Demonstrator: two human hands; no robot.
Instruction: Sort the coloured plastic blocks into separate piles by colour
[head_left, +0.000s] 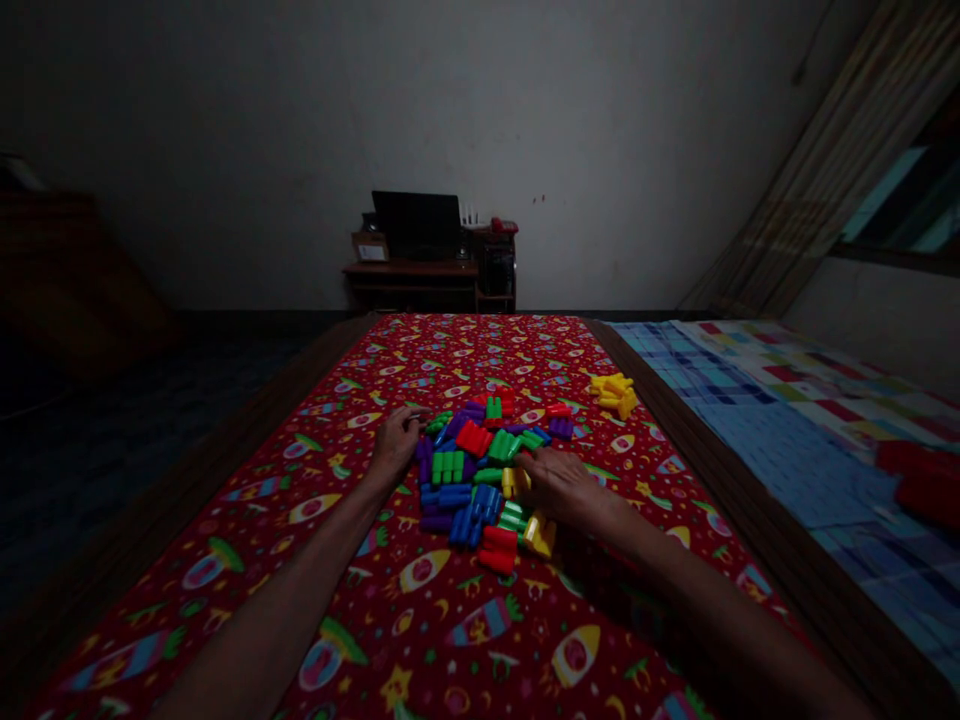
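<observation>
A pile of plastic toy building blocks in red, green, blue, purple and yellow lies on a red patterned cloth [330, 590]. My left hand [391, 440] rests at the pile's left edge, close to a green block [438, 422], its fingers loosely bent with nothing visible in them. Over the right side of the pile, my right hand [562, 484] has its bent fingers on a yellow block [514, 483]; the fingertips are partly hidden. Nearer to me are a red block [498, 550] and another yellow block [539, 535]. Blue blocks [466, 527] lie left of them.
A separate cluster of yellow blocks [613, 394] sits at the cloth's far right. Beyond the cloth, a desk [411, 270] holds a dark monitor [417, 222]. Blue checked bedding [720, 400] spreads on the right, and a curtain [810, 190] hangs by the window.
</observation>
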